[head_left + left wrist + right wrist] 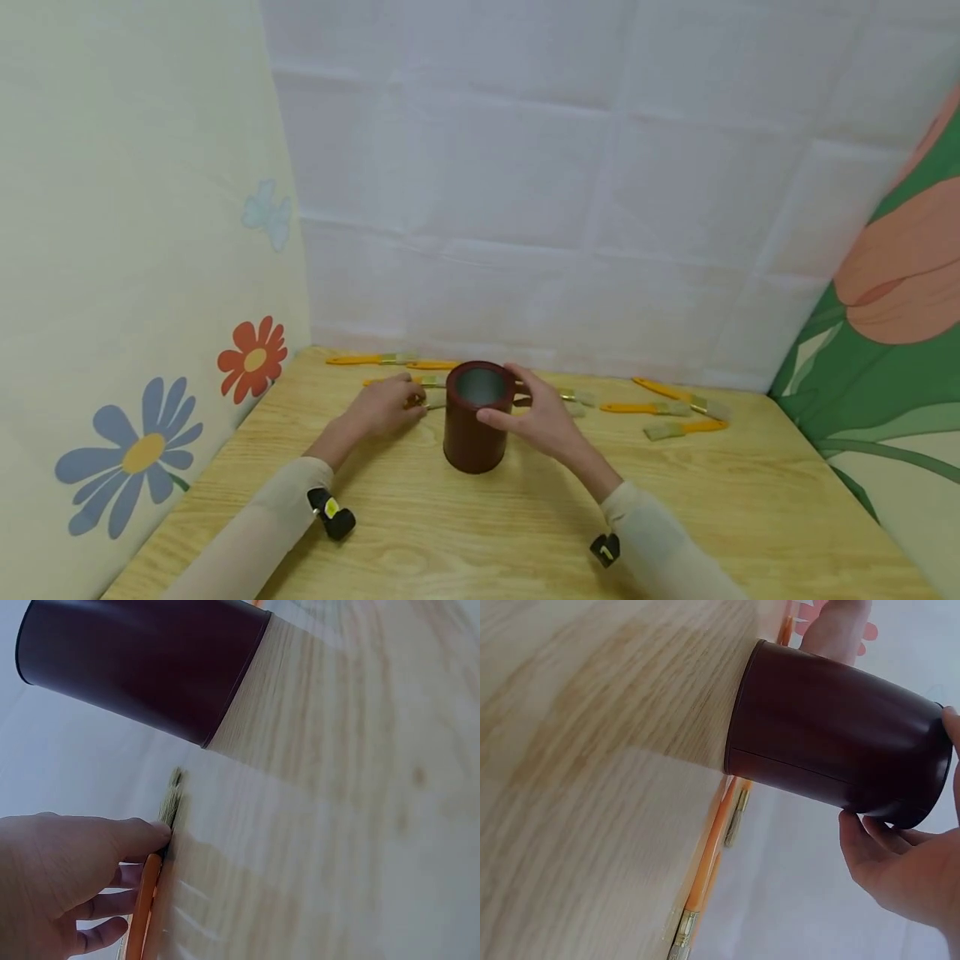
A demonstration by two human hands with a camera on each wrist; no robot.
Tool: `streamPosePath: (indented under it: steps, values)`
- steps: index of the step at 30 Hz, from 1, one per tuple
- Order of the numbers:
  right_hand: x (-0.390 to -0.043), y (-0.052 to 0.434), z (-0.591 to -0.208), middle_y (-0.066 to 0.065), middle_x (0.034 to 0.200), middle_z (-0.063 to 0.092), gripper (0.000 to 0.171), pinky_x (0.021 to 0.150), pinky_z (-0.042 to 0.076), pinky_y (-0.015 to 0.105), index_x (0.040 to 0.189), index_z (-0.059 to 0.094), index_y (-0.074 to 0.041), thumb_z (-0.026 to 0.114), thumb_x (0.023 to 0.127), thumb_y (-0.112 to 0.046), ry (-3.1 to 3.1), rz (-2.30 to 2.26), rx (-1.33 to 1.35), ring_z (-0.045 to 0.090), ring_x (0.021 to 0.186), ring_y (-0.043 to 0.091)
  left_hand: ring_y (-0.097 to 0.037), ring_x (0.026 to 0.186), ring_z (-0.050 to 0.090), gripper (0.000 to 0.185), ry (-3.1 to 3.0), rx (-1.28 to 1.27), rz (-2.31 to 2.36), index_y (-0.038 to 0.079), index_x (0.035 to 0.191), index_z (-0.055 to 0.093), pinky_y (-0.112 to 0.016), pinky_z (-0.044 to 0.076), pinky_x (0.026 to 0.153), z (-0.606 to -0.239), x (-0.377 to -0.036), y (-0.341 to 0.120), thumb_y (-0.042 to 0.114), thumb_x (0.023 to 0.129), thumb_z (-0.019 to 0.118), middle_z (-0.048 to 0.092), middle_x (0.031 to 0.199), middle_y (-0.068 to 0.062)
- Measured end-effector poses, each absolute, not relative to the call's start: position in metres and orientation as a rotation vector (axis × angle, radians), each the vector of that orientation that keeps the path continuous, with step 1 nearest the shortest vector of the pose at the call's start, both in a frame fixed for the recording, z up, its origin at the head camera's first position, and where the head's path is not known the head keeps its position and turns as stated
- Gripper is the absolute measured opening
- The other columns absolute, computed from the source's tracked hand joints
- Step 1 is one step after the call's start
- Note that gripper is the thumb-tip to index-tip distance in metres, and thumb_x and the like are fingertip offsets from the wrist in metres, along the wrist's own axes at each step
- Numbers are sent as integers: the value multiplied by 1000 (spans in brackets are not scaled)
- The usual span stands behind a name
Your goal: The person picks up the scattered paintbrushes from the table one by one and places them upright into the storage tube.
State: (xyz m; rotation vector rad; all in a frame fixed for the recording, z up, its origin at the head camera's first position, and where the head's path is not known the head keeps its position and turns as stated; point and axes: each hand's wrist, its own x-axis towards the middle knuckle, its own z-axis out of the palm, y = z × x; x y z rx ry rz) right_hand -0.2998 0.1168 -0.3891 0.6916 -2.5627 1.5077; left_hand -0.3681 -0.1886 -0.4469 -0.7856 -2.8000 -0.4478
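Note:
A dark red cylindrical container (475,433) stands upright on the wooden table, its round opening facing up. My right hand (546,419) holds it near the rim from the right, thumb in front and fingers behind; the right wrist view also shows this hand (911,862) around the container's (825,735) top end. To the left of the container, my left hand (386,406) is low over the table. In the left wrist view that hand (67,862) pinches a paintbrush (146,900) close to its bristles, which point toward the container's base. The orange handle runs back beside the fingers.
Several orange-handled paintbrushes lie along the back of the table (420,533), such as one paintbrush (360,360) at left and another (641,408) at right. A white cloth wall (480,183) stands behind, with flowered panels (142,275) at both sides.

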Motion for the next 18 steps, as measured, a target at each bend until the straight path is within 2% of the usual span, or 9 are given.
streamPosePath:
  steps: [8, 15, 18]
  values:
    - [-290, 121, -389, 5, 134, 60, 88, 90, 52, 51, 152, 47, -13, 87, 81, -44, -2529, 1479, 734, 64, 110, 27, -15, 82, 59, 14, -2764, -772, -440, 15, 105, 74, -42, 51, 72, -437, -369, -192, 26, 97, 72, 58, 95, 2]
    - [-279, 126, -388, -1, 134, 59, 86, 88, 53, 41, 150, 50, -15, 88, 79, -47, -2563, 1433, 745, 64, 109, 22, -18, 85, 62, 16, -2712, -778, -478, 12, 108, 73, -42, 53, 72, -426, -371, -194, 25, 98, 72, 60, 99, 0]
    - [-274, 127, -387, -2, 134, 59, 84, 89, 53, 43, 149, 51, -17, 88, 79, -46, -2575, 1432, 750, 63, 109, 23, -19, 86, 62, 18, -2692, -785, -521, 11, 111, 73, -43, 53, 72, -422, -369, -193, 24, 99, 70, 61, 100, -1]
